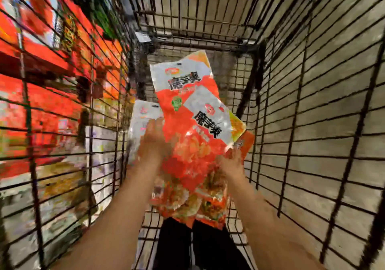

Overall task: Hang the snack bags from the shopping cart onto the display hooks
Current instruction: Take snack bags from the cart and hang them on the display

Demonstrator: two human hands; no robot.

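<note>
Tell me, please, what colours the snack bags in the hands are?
Snack bags: orange-red with white tops and black lettering, seen in the head view.

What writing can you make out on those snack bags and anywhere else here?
Upper snack bag: large black Chinese characters, too blurred to read.
Lower snack bag: the same kind of black characters, also blurred.
White bag behind the left hand: small red mark, unreadable.
Cart tag: unreadable.
</note>
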